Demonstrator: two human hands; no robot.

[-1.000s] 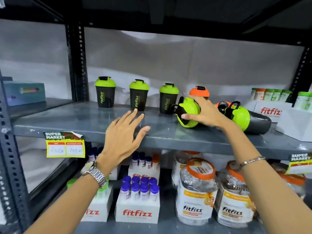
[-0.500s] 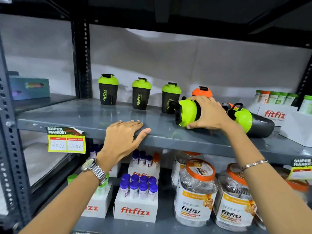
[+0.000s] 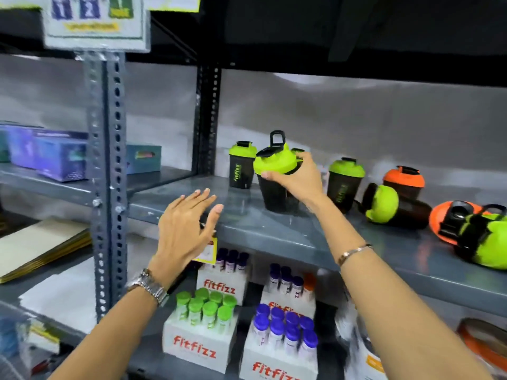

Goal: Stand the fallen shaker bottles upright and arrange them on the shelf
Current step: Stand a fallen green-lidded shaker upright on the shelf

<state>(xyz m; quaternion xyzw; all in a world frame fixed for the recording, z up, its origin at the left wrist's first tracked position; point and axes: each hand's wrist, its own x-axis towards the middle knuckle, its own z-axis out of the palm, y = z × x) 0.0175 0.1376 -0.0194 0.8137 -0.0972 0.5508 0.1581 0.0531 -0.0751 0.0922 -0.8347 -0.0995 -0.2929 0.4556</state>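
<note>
I am looking at a grey metal shelf (image 3: 288,234) in a dark rack with perforated uprights and a pale wall behind it. My right hand (image 3: 297,178) holds a shaker bottle (image 3: 274,179) near the middle of the shelf: black body, lime-green domed lid, black flip cap and a loop standing up on top. It is upright or nearly so, its base at the shelf surface, though blur keeps me from telling whether it rests there. The fingers are clamped round the lid rim from the right side.

My left hand (image 3: 186,229) hovers in front of the shelf edge, fingers spread apart and holding nothing, with a metal watch (image 3: 149,286) on the wrist.

Behind the held bottle stands a small green-lidded shaker (image 3: 241,167), and to the right another green-lidded one (image 3: 345,178) and an orange-lidded one (image 3: 403,182), all upright near the back. Further right a green-lidded bottle (image 3: 395,205) lies on its side, and beyond it, near the front edge, lie an orange lid (image 3: 450,223) and a green lid (image 3: 482,239) of more fallen shakers, blurred and touching each other.

On the shelf below are white Fitfizz boxes (image 3: 197,346) packed with green-capped and purple-capped tubes. To the left, blue boxes (image 3: 57,157) sit on the neighbouring shelf.
</note>
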